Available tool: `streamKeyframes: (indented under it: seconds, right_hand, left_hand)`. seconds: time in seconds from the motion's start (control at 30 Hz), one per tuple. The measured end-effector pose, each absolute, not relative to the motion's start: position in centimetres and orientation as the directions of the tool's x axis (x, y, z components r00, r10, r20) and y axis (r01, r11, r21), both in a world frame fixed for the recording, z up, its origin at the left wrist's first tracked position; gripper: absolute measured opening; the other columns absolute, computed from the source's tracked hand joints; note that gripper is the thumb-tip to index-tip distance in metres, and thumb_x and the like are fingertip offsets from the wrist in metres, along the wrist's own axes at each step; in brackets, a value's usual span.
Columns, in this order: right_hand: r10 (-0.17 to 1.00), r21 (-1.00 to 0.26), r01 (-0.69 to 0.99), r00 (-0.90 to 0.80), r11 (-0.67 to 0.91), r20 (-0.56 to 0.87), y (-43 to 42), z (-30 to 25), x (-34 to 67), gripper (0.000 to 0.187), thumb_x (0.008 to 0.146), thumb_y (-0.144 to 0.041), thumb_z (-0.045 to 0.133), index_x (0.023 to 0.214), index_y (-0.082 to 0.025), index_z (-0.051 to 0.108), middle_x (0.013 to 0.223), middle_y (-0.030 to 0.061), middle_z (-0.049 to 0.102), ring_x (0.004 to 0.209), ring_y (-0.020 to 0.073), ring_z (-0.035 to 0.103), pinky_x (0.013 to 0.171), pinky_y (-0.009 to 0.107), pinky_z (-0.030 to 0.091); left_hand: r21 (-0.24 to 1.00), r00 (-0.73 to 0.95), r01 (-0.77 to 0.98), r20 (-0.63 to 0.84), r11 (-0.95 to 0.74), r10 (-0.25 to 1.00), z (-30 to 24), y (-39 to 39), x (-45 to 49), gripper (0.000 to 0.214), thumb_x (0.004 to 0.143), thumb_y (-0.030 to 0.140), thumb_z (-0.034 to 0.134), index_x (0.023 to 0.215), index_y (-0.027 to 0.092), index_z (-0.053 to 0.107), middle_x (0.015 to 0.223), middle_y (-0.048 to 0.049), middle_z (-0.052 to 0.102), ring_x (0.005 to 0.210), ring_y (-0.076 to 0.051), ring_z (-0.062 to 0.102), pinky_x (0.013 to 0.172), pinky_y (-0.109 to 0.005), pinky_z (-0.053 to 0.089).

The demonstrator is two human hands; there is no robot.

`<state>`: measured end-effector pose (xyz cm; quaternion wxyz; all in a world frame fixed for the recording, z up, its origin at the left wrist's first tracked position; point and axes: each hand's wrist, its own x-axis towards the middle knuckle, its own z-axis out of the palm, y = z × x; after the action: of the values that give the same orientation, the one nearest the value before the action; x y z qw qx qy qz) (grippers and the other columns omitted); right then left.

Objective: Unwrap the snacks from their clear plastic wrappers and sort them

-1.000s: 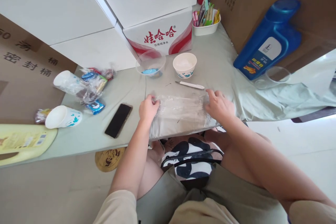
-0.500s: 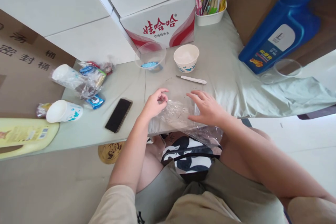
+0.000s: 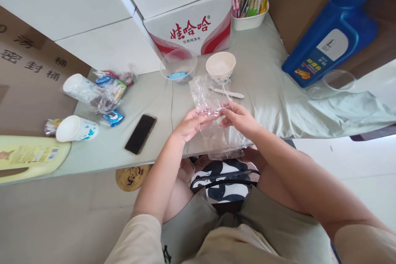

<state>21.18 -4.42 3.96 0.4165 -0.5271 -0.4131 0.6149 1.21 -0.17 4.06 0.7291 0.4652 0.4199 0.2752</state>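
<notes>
A clear plastic bag [image 3: 201,93] is stretched between my two hands above the cloth-covered surface, its lower part draping over the front edge. My left hand [image 3: 193,123] pinches it from the left, and my right hand [image 3: 236,117] grips it from the right with curled fingers. Just beyond the bag lies a white utility knife [image 3: 229,93], partly behind the film. Behind that stands a white paper bowl [image 3: 221,66] with a blue leaf print. To its left is a clear plastic bowl [image 3: 178,64] with a blue item inside.
A black phone [image 3: 140,134] lies to the left, near paper cups [image 3: 77,128] and several wrapped snacks [image 3: 111,86]. A blue bottle [image 3: 334,33] and a clear cup [image 3: 338,80] are at the right. At the back are a white carton [image 3: 192,31] and a container of sachets [image 3: 250,21].
My hands have come closer together and taken hold of the plastic bag. The bag has been lifted and now reaches forward toward the knife and the paper bowl.
</notes>
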Motion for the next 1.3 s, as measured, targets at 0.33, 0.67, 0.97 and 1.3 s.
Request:
streamKeyframes:
  seconds: [0.33, 0.67, 0.97, 1.3]
  right_hand:
    - [0.968, -0.978, 0.04, -0.137, -0.206, -0.21, -4.3, 2.6, 21.7, 0.047, 0.077, -0.017, 0.054, 0.123, -0.024, 0.063, 0.133, 0.0088, 0.064, 0.056, 0.0079, 0.062, 0.047, 0.024, 0.049]
    - [0.994, -0.997, -0.076, -0.109, -0.022, -0.014, -4.3, 3.5, 22.7, 0.019, 0.077, -0.034, 0.064, 0.064, -0.02, 0.058, 0.127, 0.0064, 0.061, 0.094, 0.0204, 0.063, 0.075, 0.036, 0.053]
    - [0.957, -0.873, -0.393, -0.073, -0.288, -0.282, -4.1, 3.8, 22.7, 0.051, 0.085, -0.06, 0.052, 0.129, -0.035, 0.051, 0.142, 0.0058, 0.049, 0.089, 0.0184, 0.065, 0.076, 0.04, 0.058]
    - [0.979, -0.946, -0.253, -0.031, -0.201, -0.2, -4.1, 3.3, 22.0, 0.073, 0.069, -0.031, 0.08, 0.133, -0.028, 0.046, 0.074, -0.0057, 0.059, 0.065, 0.0146, 0.057, 0.069, 0.034, 0.052]
  left_hand:
    - [0.884, 0.443, 0.217, -0.468, 0.415, 0.765, 4.3, -0.1, 0.4, 0.052, 0.078, 0.028, 0.074, 0.128, 0.023, 0.058, 0.068, -0.0015, 0.073, 0.055, -0.019, 0.071, 0.05, -0.025, 0.05]
    - [0.914, 0.399, -0.07, -0.342, 0.401, 0.851, 4.3, 0.3, 0.5, 0.02, 0.079, 0.03, 0.063, 0.064, 0.016, 0.06, 0.073, -0.0049, 0.066, 0.068, -0.015, 0.065, 0.067, -0.03, 0.056]
    - [0.988, 0.334, 0.027, -0.153, 0.153, 0.93, 2.8, 0.8, 0.2, 0.034, 0.06, 0.016, 0.077, 0.087, 0.02, 0.058, 0.085, 0.0038, 0.06, 0.063, -0.006, 0.055, 0.06, -0.019, 0.044]
    - [0.927, 0.427, -0.167, -0.24, 0.337, 0.872, 3.2, 0.1, 0.4, 0.062, 0.063, 0.022, 0.083, 0.12, 0.025, 0.058, 0.111, -0.005, 0.071, 0.092, -0.018, 0.071, 0.085, -0.033, 0.054]
